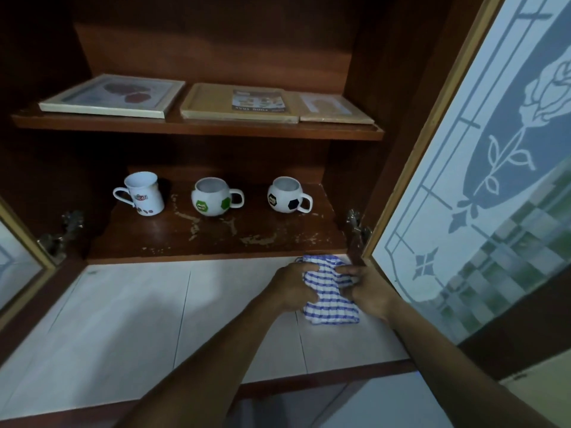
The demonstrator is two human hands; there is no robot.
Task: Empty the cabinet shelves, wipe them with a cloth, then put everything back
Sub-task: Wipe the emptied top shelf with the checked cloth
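Gripping a crumpled side each, the left hand (292, 287) and right hand (369, 293) hold the blue-and-white checked cloth (329, 291) over the white tiled counter (123, 319), just before the lower shelf (216, 239); its dark wood is scuffed pale, bearing a tall mug (143, 194), a green-patched round mug (211, 197) and a football-patterned mug (285, 195); flat on the upper shelf (197, 129) lie a framed picture (114, 95), a wooden tray (238, 103) and a thin board (335, 109); a frosted rose-etched door (463, 180) stands open rightward.

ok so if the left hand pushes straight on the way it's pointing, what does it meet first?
The checked cloth that the left hand grips. Past that, likely the lower shelf at its front edge, near the right hinge; depth is unclear.
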